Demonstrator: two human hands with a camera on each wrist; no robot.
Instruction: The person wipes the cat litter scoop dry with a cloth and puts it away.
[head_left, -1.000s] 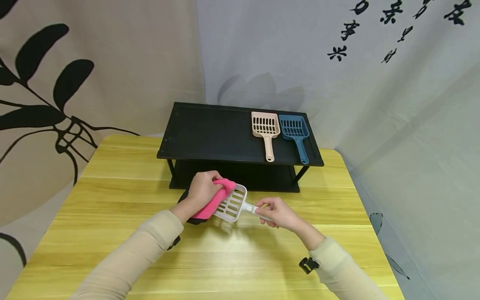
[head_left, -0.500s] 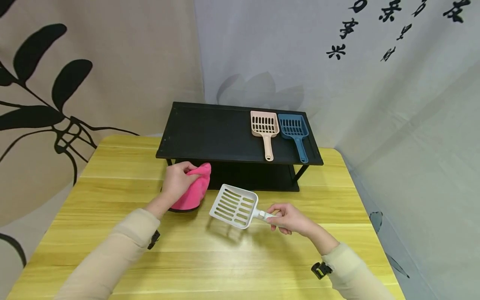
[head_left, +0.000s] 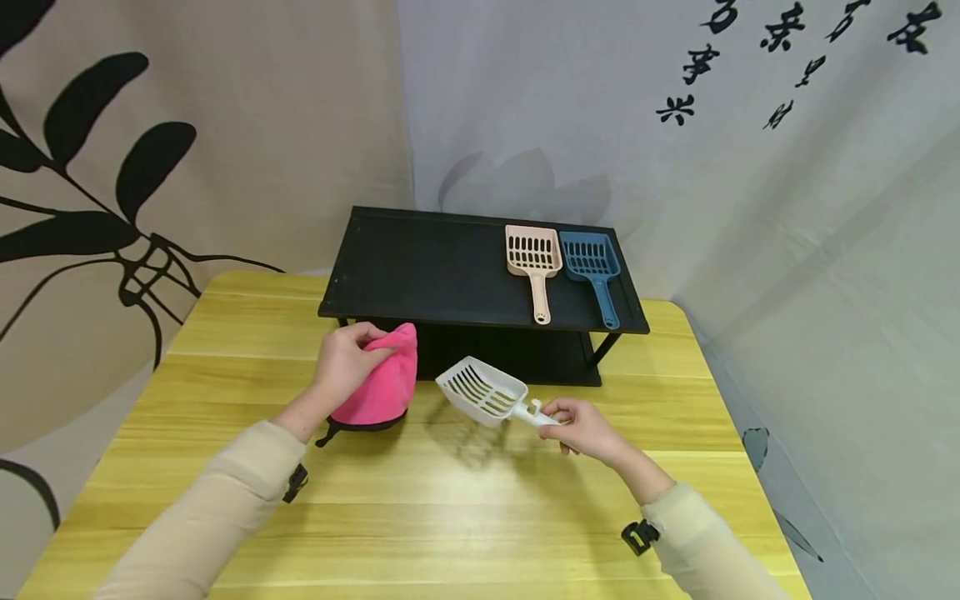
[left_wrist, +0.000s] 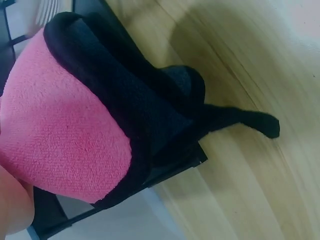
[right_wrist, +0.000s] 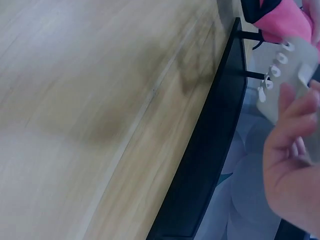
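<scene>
My left hand (head_left: 341,367) pinches a pink cloth (head_left: 378,383) near its top, and the cloth hangs down in front of the shelf's left end. In the left wrist view the cloth (left_wrist: 75,130) shows a plush pink face, a dark other side, black edging and a short black strap (left_wrist: 245,119). My right hand (head_left: 583,429) grips the handle of a white litter scoop (head_left: 489,408) between thumb and fingers. The scoop is held over the table, its slotted head pointing left towards the cloth, a gap between them. A small hook stands up on its handle.
A black two-tier shelf (head_left: 427,267) stands at the back of the wooden table (head_left: 450,525). On its top right lie a pale pink litter scoop (head_left: 537,287) and a blue one (head_left: 602,296), side by side. Patterned curtains (head_left: 300,125) hang behind.
The cloth, earlier overlapping the white scoop's head, has moved left away from it with my left hand. My right hand has shifted right, and the scoop has turned so its side wall shows.
</scene>
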